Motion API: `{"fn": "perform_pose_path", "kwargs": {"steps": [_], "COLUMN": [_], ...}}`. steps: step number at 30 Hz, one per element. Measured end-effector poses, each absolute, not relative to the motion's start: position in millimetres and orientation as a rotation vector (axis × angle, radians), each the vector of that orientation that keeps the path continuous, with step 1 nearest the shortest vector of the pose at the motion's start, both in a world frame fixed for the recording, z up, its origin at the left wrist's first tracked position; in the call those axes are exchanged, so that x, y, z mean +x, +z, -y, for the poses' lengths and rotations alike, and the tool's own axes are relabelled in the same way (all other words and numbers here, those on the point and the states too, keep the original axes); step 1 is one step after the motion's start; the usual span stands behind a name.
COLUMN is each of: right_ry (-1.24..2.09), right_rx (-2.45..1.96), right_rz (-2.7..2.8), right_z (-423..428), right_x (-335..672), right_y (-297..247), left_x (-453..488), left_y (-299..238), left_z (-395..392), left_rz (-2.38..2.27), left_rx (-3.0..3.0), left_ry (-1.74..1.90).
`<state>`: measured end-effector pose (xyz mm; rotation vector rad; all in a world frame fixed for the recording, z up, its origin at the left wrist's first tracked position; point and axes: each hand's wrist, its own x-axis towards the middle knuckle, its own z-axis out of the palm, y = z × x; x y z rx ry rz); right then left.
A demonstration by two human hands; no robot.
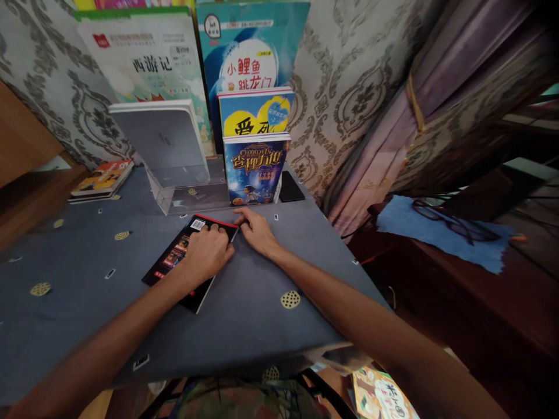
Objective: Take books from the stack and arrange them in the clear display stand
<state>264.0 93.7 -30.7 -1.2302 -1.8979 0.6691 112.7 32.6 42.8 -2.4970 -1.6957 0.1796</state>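
A black book [174,249] with a red spine edge and a white barcode lies flat, set at a slant, on the grey cloth. My left hand [208,251] is on top of it, knuckles bent and fingers curled against the cover, thumb by the right edge. Beside the book's upper right corner lies my right hand [257,231], its index finger stretched out near that corner; its other fingers are partly hidden. Just behind stands a blue book [255,171] in a clear acrylic stand [192,198].
Taller books, one white-green [152,64] and one teal [257,35], stand behind a grey-covered book [170,139]. A dark phone-like slab [291,187] lies right of the stand. Orange books [102,179] lie left. Glasses [458,221] rest on blue cloth [406,220] at right.
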Motion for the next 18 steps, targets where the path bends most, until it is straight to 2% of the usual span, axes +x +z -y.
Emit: {"fn": "perform_pose_path", "kwargs": {"steps": [10,18], "right_ry": [0.586,0.423], "right_rx": [-1.137,-1.326], "right_rz": [1.802,2.164], "right_z": [-88,-72], "right_x": [264,256], "right_y": [-24,-12], "left_x": [111,77], "left_y": [44,43], "left_z": [-33,-39], "left_rz": [1.692,1.649], "left_rx": [-2.485,-2.574], "left_ry": [0.134,0.043]}}
